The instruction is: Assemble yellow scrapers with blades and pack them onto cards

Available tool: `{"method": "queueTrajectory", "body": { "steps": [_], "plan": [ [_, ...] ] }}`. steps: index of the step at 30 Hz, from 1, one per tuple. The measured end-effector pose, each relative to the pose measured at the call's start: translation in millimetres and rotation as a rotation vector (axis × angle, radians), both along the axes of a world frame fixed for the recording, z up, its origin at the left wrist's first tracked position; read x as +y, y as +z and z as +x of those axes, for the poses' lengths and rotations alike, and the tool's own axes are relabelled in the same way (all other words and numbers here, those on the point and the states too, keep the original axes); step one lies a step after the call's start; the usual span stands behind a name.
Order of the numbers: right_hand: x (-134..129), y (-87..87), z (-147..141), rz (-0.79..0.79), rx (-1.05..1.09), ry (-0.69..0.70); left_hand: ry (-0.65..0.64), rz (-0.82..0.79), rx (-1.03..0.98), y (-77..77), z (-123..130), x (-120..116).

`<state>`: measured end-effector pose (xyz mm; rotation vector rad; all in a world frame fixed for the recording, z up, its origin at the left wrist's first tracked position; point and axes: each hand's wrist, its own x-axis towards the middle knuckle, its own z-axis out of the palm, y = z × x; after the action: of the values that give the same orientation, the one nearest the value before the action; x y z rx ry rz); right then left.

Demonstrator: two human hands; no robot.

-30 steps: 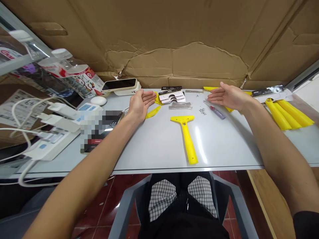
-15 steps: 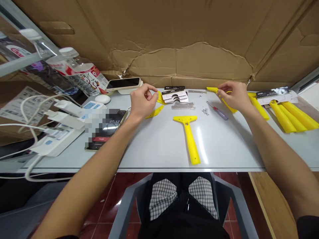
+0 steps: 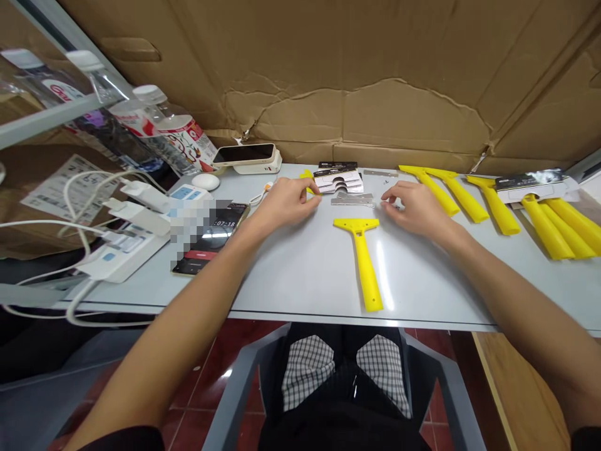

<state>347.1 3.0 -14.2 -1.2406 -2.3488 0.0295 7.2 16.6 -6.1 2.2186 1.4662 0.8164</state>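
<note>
A yellow scraper handle [image 3: 365,266] lies at the middle of the table, its wide end away from me. Just beyond it are thin metal blades [image 3: 352,200] and black-and-white blade packets [image 3: 339,181]. My left hand [image 3: 292,202] is left of the packets, thumb and forefinger apart, with nothing visible between them. Behind its fingers shows part of a yellow piece [image 3: 307,175]. My right hand [image 3: 407,205] rests right of the blades, fingers bent but apart and holding nothing visible. It hides the screwdriver area.
More yellow handles [image 3: 462,197] lie at the right, some under a packet [image 3: 535,185]. On the left are a phone [image 3: 211,241], a power strip [image 3: 122,254] with cables and plastic bottles [image 3: 185,141]. Another phone [image 3: 244,154] rests on a white device. Cardboard [image 3: 291,81] stands behind.
Both hands have moved inward towards the blades, my right one leaving the yellow handles. The whole view has shifted slightly, and the screwdriver is no longer visible.
</note>
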Motion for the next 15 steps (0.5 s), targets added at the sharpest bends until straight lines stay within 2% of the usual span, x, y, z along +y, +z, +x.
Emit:
{"method": "queueTrajectory", "body": {
  "steps": [4,8,15],
  "plan": [
    [-2,-7.8,-7,0.081,-0.214,0.079,-0.075,-0.022,0.203,-2.6,14,-12],
    [-3,-12.1,-10,0.119,-0.371,0.109,-0.189,-0.047,0.297,-5.9,22,-18],
    [0,-14.1,-13,0.070,-0.233,0.134,-0.290,-0.001,0.264,-12.0,22,-15]
  ]
}}
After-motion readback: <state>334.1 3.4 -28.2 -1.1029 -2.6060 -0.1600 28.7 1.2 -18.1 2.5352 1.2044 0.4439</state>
